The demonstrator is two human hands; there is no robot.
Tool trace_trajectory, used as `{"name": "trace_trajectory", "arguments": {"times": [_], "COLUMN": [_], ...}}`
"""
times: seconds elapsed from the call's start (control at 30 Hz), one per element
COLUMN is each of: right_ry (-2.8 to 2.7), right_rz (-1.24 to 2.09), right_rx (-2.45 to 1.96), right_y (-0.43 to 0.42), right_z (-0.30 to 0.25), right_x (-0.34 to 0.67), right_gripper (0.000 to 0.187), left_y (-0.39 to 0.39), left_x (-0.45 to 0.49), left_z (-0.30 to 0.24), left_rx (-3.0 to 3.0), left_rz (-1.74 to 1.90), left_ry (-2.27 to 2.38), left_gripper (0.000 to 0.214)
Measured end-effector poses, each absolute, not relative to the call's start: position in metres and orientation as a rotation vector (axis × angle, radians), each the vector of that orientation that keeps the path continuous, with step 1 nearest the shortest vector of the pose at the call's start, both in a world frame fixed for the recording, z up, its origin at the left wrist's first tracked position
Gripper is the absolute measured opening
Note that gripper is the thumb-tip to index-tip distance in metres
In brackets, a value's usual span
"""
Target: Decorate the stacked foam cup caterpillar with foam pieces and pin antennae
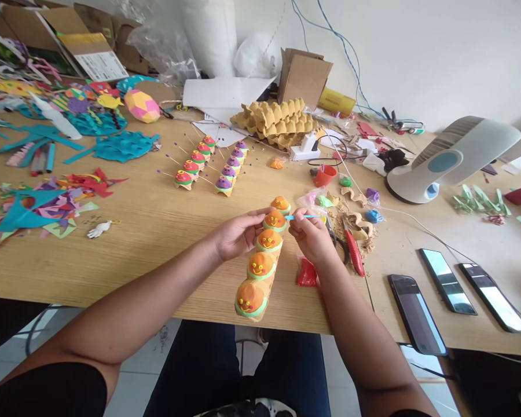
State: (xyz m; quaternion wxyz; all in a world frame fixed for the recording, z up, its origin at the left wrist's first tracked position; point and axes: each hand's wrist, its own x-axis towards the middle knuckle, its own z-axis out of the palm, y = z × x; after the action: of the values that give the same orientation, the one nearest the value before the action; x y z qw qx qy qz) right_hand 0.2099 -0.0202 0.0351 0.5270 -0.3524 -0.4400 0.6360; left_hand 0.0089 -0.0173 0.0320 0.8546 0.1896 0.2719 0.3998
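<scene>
A strip of egg-carton cups (261, 264), topped with orange clay and green bands, extends toward me over the table's front edge. Several of its cups carry yellow eyes, red cheeks and a smile. My left hand (241, 234) grips it from the left near its far end, some fingertips hidden behind the cups. Pinched in my right hand (311, 234) is a thin blue stick-like modelling tool (293, 218), its tip beside the second cup from the far end. A bag of red clay (307, 272) lies below my right hand, near dark-handled scissors (341, 248) and a red utility knife (354, 252).
Two finished-looking carton caterpillars, red (191, 164) and purple (231, 168), stand behind. Egg trays (278, 123) are stacked at the back. A white fan (447, 159) and several phones (418, 313) occupy the right. Paper scraps (47, 211) cover the left. Small clay bags (374, 216) lie right of my hands.
</scene>
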Motion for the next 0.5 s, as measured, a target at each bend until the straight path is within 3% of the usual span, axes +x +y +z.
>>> {"name": "trace_trajectory", "arguments": {"times": [0.5], "right_ry": [-0.800], "right_rz": [1.643], "right_rx": [-0.782], "right_y": [-0.0172], "right_z": [0.0373], "right_x": [0.2110], "right_gripper": [0.037], "left_y": [-0.0208], "left_x": [0.0103], "left_z": [0.0355], "left_rx": [0.488], "left_rz": [0.888], "left_ry": [0.609], "left_gripper": [0.031]}}
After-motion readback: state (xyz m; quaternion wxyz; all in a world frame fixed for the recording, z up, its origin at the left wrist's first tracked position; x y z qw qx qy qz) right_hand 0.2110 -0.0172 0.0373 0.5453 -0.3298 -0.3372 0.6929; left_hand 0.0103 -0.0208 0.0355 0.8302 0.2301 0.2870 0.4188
